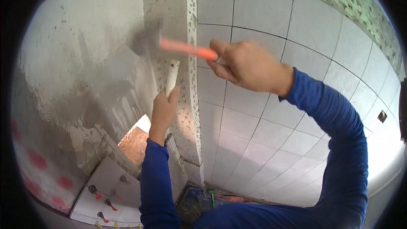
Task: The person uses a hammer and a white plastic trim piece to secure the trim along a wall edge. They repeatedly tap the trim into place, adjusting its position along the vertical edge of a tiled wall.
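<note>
My right hand (250, 65) is closed round the grip of a hammer (186, 48) with an orange-red handle. The hammer's dark head is smeared by motion and hangs in front of the bare wall, above and left of the rod's top. Lower down, my left hand (164, 111) grips a white rod (172, 76) that stands nearly upright, with a dark spot near its upper end. Fingers hide the rod's lower part. Between the hammer and the rod's top a gap shows.
Grey tiles (263, 12) cover the right wall; the left wall (85, 59) is bare, stained plaster. A wall opening (135, 142) lies beside my left forearm. Tiles with red-and-black clamps (111, 205) are at lower left. A green-handled tool (212, 197) lies on the floor.
</note>
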`<act>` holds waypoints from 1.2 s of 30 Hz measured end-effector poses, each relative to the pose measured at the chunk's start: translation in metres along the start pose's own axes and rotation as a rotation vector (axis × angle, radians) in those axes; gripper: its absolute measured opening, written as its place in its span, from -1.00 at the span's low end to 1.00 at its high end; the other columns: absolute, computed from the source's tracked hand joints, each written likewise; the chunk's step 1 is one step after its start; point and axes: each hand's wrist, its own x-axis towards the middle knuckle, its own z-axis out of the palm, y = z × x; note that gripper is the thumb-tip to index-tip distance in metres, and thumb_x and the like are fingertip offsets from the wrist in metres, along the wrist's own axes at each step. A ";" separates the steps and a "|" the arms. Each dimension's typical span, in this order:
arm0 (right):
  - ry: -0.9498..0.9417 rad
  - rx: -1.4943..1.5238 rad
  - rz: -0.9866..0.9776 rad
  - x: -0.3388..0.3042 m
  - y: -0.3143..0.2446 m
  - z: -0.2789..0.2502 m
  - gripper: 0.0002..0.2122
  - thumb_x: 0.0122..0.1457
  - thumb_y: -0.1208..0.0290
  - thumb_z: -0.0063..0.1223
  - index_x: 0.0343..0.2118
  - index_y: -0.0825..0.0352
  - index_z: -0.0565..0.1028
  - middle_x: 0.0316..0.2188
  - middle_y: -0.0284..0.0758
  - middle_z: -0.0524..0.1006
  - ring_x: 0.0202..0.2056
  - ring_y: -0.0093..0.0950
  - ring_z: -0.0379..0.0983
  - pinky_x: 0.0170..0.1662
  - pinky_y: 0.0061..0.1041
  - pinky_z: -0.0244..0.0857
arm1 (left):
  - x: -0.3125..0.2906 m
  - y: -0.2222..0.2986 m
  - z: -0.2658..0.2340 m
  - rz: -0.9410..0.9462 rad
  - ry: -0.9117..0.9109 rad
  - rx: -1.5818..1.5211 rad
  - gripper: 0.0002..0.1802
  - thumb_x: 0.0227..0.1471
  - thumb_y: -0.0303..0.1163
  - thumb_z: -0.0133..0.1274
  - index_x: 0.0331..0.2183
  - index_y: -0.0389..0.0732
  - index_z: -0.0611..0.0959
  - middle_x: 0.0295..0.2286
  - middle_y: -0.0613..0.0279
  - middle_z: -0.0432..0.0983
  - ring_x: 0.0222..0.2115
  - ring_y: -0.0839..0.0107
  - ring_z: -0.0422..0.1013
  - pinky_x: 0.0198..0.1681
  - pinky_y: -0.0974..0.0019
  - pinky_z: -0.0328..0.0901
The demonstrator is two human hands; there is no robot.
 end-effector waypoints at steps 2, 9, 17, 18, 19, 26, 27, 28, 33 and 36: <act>-0.248 -0.131 0.109 -0.003 0.002 0.008 -0.80 0.33 0.30 0.09 -0.17 0.33 0.41 -0.60 -0.20 0.54 -0.56 -0.15 0.55 -0.38 -0.16 0.47 | 0.001 -0.003 0.003 0.011 -0.001 0.033 -0.39 0.32 0.03 -0.01 -0.31 -0.48 0.59 -0.55 0.03 0.47 -0.51 0.22 0.40 -0.35 0.11 0.31; 0.044 -0.030 -0.045 -0.010 0.003 0.017 -0.76 0.39 0.24 -0.04 -0.15 0.35 0.47 -0.56 -0.18 0.58 -0.51 -0.15 0.61 -0.37 -0.15 0.52 | -0.002 -0.005 0.002 -0.013 -0.005 0.124 -0.39 0.31 0.02 0.00 -0.15 -0.48 0.61 -0.46 -0.11 0.56 -0.42 0.08 0.50 -0.25 0.08 0.35; 0.260 0.058 -0.087 0.007 0.000 -0.007 -0.78 0.37 0.27 0.04 -0.17 0.35 0.44 -0.60 -0.17 0.53 -0.58 -0.15 0.54 -0.44 -0.18 0.46 | 0.022 0.015 -0.022 -0.141 -0.031 -0.006 -0.36 0.31 0.03 0.01 -0.16 -0.50 0.62 -0.51 0.02 0.55 -0.46 0.25 0.48 -0.31 0.15 0.36; 0.402 0.095 -0.182 0.010 0.000 -0.007 -0.80 0.38 0.29 0.05 -0.19 0.35 0.43 -0.62 -0.17 0.51 -0.61 -0.17 0.52 -0.47 -0.21 0.44 | 0.024 0.014 -0.021 -0.099 -0.015 -0.012 -0.36 0.31 0.03 0.01 -0.17 -0.50 0.62 -0.52 0.03 0.55 -0.47 0.24 0.47 -0.31 0.15 0.35; 0.295 0.041 -0.110 0.011 -0.001 -0.005 -0.79 0.37 0.29 0.06 -0.18 0.35 0.43 -0.62 -0.17 0.51 -0.60 -0.16 0.52 -0.47 -0.20 0.45 | 0.026 0.012 -0.018 -0.119 -0.048 0.001 -0.36 0.31 0.04 0.01 -0.18 -0.50 0.63 -0.53 0.04 0.54 -0.48 0.24 0.47 -0.32 0.14 0.35; 0.048 -0.065 -0.051 0.019 -0.001 0.010 -0.77 0.36 0.25 0.02 -0.14 0.34 0.43 -0.53 -0.12 0.60 -0.45 -0.07 0.61 -0.33 -0.09 0.51 | 0.025 -0.010 -0.008 -0.040 0.000 0.088 -0.36 0.30 0.04 0.00 -0.21 -0.51 0.61 -0.49 -0.13 0.55 -0.44 0.11 0.51 -0.27 0.07 0.37; 0.166 0.009 -0.157 0.019 -0.001 0.010 -0.77 0.36 0.25 0.02 -0.13 0.33 0.44 -0.51 -0.12 0.60 -0.44 -0.09 0.62 -0.32 -0.11 0.52 | 0.026 -0.011 -0.008 -0.006 0.021 0.088 -0.36 0.30 0.05 0.00 -0.23 -0.50 0.60 -0.50 -0.08 0.53 -0.44 0.15 0.50 -0.28 0.08 0.36; 0.126 0.042 -0.124 0.019 -0.002 0.009 -0.76 0.36 0.25 0.01 -0.13 0.34 0.47 -0.50 -0.11 0.61 -0.43 -0.11 0.63 -0.31 -0.14 0.54 | 0.026 -0.012 -0.008 0.060 0.047 0.077 -0.35 0.31 0.06 -0.01 -0.25 -0.49 0.59 -0.51 -0.03 0.51 -0.45 0.18 0.48 -0.30 0.08 0.35; -0.102 -0.251 -0.031 0.029 -0.006 -0.004 -0.75 0.37 0.24 0.00 -0.14 0.37 0.47 -0.53 -0.11 0.60 -0.47 -0.10 0.61 -0.36 -0.14 0.51 | 0.037 -0.009 -0.027 0.012 0.075 0.119 -0.34 0.26 0.11 0.03 -0.26 -0.44 0.62 -0.54 0.07 0.50 -0.57 0.28 0.44 -0.42 0.14 0.34; 0.134 -0.130 -0.087 0.037 -0.011 -0.012 -0.75 0.38 0.24 -0.01 -0.14 0.37 0.47 -0.53 -0.12 0.60 -0.49 -0.11 0.61 -0.38 -0.17 0.51 | 0.047 -0.003 -0.037 -0.120 0.014 0.019 -0.34 0.27 0.08 0.02 -0.25 -0.50 0.61 -0.50 -0.07 0.55 -0.48 0.13 0.51 -0.33 0.11 0.36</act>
